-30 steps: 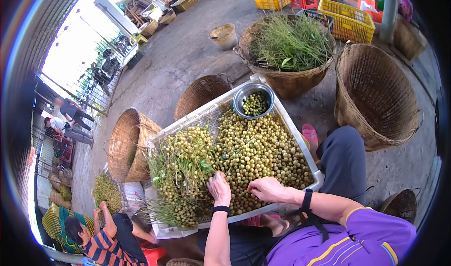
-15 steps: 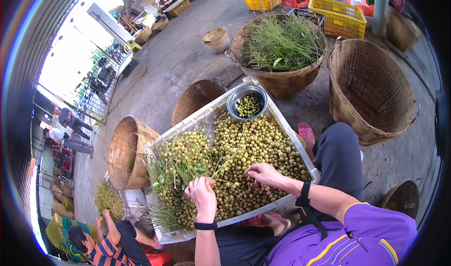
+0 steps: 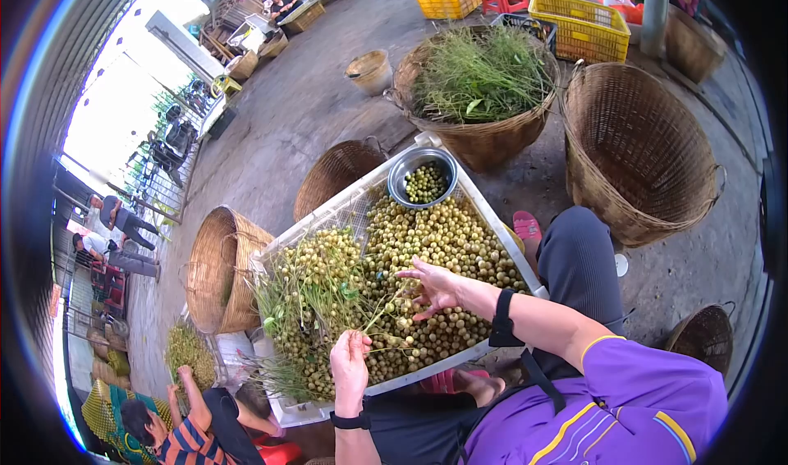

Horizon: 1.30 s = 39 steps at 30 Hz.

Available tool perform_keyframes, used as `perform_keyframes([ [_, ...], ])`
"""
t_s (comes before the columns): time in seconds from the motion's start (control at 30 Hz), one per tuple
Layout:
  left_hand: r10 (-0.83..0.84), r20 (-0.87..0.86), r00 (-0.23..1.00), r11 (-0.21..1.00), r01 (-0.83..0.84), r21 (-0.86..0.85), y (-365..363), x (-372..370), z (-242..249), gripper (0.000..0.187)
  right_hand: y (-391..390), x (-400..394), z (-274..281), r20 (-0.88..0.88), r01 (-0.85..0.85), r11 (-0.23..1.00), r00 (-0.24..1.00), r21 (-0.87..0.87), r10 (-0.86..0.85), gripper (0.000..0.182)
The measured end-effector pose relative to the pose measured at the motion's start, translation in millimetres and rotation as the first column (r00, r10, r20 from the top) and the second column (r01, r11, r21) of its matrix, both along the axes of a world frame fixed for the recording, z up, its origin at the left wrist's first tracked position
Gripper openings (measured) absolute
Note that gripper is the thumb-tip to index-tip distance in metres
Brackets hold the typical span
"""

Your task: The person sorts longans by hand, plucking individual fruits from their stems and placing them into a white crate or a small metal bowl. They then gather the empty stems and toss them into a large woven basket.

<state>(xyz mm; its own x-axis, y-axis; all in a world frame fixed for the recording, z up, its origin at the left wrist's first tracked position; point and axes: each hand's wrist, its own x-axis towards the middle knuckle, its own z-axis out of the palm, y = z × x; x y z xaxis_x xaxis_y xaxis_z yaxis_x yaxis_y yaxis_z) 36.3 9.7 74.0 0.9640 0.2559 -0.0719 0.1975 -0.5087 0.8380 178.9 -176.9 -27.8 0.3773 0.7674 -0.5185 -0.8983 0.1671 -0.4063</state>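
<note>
A white mesh tray point(image 3: 525, 270) in front of me holds loose round yellow-brown fruit point(image 3: 460, 239) on its right part and fruit still on green stems point(image 3: 304, 288) on its left. My left hand point(image 3: 350, 366) is closed in a pinch on a thin fruit stem at the tray's near side. Over the loose fruit, my right hand point(image 3: 435, 288) has its fingers spread and holds nothing. A metal bowl point(image 3: 402, 196) with smaller green fruit stands at the tray's far corner.
Beyond the tray stand a basket of green stems point(image 3: 484, 79) and a wicker basket point(image 3: 648, 145). More baskets point(image 3: 217, 260) flank its left side. A co-worker point(image 3: 176, 432) sits at lower left, handling stems. Yellow crates point(image 3: 587, 26) are at the back.
My right hand has moved left and opened from a pinch. My left hand has shifted slightly down toward me and now shows a stem in its fingers. The view has shifted slightly.
</note>
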Motion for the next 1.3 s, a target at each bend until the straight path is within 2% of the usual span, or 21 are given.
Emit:
perform_keyframes([
  [0.17, -0.043, -0.267, 0.963, 0.946, -0.046, -0.319, 19, -9, -13, 0.027, 11, 9, -27, -0.069, 0.025, 0.972, 0.998, 0.235, -0.009, 0.038],
  [0.3, -0.096, -0.432, 0.897, 0.943, -0.057, -0.327, 17, -8, -19, 0.026, 9, 5, -19, 0.185, -0.015, 0.995, 0.983, 0.098, -0.004, 0.03],
  [0.33, -0.092, -0.453, 0.887, 0.95, -0.057, -0.305, 11, -6, -17, 0.029, 10, 3, -17, 0.183, -0.023, 0.995, 0.983, 0.094, 0.005, 0.03],
  [0.37, -0.1, -0.481, 0.871, 0.958, -0.046, -0.282, 5, -4, -18, 0.031, 13, 0, -14, 0.29, -0.037, 0.999, 0.956, -0.033, 0.045, 0.033],
  [0.4, -0.101, -0.48, 0.872, 0.962, -0.037, -0.27, 1, -3, -22, 0.031, 15, -2, -12, 0.39, -0.037, 0.987, 0.916, -0.159, 0.097, 0.036],
  [0.43, -0.104, -0.478, 0.872, 0.966, -0.026, -0.257, -3, -2, -26, 0.031, 17, -4, -15, 0.39, -0.042, 0.986, 0.915, -0.163, 0.104, 0.036],
  [0.5, -0.078, -0.452, 0.889, 0.954, -0.065, -0.293, -8, -1, -35, 0.032, 21, -6, -13, 0.548, 0.037, 0.979, 0.832, -0.2, 0.081, 0.044],
  [0.57, -0.147, -0.268, 0.952, 0.969, 0.084, -0.231, -6, -1, -51, 0.031, 19, -5, -4, 0.62, 0.065, 0.962, 0.775, -0.264, 0.118, 0.049],
  [0.63, -0.116, -0.263, 0.958, 0.949, 0.029, -0.315, -8, 1, -45, 0.029, 17, -2, -1, 0.716, 0.097, 0.941, 0.675, -0.325, 0.178, 0.05],
  [0.7, -0.079, -0.174, 0.982, 0.979, 0.043, -0.2, 3, -1, -44, 0.028, 12, 2, 5, 0.696, 0.117, 0.94, 0.702, -0.321, 0.151, 0.048],
  [0.77, -0.057, -0.18, 0.982, 0.977, 0.018, -0.212, 9, -1, -37, 0.028, 7, 10, 12, 0.805, 0.016, 0.927, 0.502, -0.375, 0.317, 0.043],
  [0.83, -0.058, -0.169, 0.984, 0.959, 0.007, -0.284, 15, -2, -36, 0.027, 7, 14, 13, 0.777, -0.005, 0.941, 0.563, -0.338, 0.282, 0.039],
  [0.93, -0.108, -0.248, 0.963, 0.903, -0.009, -0.43, 18, -2, -25, 0.027, 4, 20, 24, 0.877, -0.045, 0.932, 0.323, -0.361, 0.355, 0.038],
  [0.97, -0.139, -0.299, 0.944, 0.871, -0.027, -0.491, 17, -2, -22, 0.027, 5, 24, 18, 0.877, -0.045, 0.932, 0.324, -0.36, 0.354, 0.038],
  [1.0, -0.155, -0.286, 0.945, 0.86, -0.014, -0.511, 18, -1, -21, 0.028, 7, 29, 17, 0.965, 0.023, 0.965, -0.014, -0.262, 0.263, 0.036],
  [1.03, -0.154, -0.288, 0.945, 0.86, -0.015, -0.51, 19, -1, -18, 0.028, 9, 31, 16, 0.922, 0.05, 0.988, -0.355, -0.145, 0.153, 0.034],
  [1.07, -0.18, -0.343, 0.922, 0.825, -0.048, -0.562, 20, -1, -12, 0.028, 6, 31, 13, 0.933, 0.013, 0.972, -0.276, -0.235, 0.229, 0.034],
  [1.1, -0.208, -0.394, 0.895, 0.788, -0.086, -0.61, 20, 0, -4, 0.027, 3, 27, 23, 0.935, 0.009, 0.973, -0.276, -0.232, 0.225, 0.034],
  [1.17, -0.213, -0.397, 0.893, 0.797, -0.076, -0.599, 17, 1, -2, 0.026, 1, 22, 35, 0.797, 0.12, 0.916, -0.458, -0.383, 0.393, 0.034],
  [1.27, -0.234, -0.342, 0.91, 0.805, -0.016, -0.593, 25, 0, -13, 0.021, -5, 31, -5, 0.741, 0.214, 0.977, -0.653, -0.018, 0.157, 0.026],
  [1.3, -0.218, -0.372, 0.902, 0.809, -0.045, -0.586, 26, 1, -14, 0.02, -8, 29, 8, 0.75, 0.243, 0.961, -0.609, -0.134, 0.259, 0.025],
])
